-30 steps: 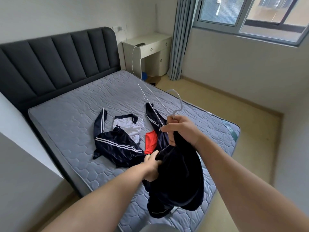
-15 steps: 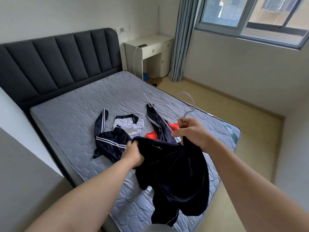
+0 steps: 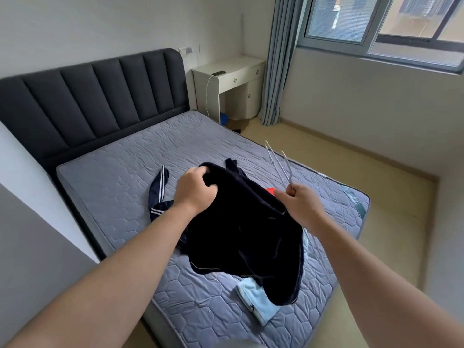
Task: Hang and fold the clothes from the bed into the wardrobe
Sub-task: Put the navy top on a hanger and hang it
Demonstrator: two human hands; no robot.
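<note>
Dark garment (image 3: 241,227) raised and spread, left hand (image 3: 194,189) gripping its edge, right hand (image 3: 298,204) gripping hanger (image 3: 290,180)

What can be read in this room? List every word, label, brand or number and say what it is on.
No text can be read.
Mattress tag: printed, but too blurred to read.
Small dark mark on the light blue cloth: too small to read.
Dark garment and wire hanger: no lettering shows.
</note>
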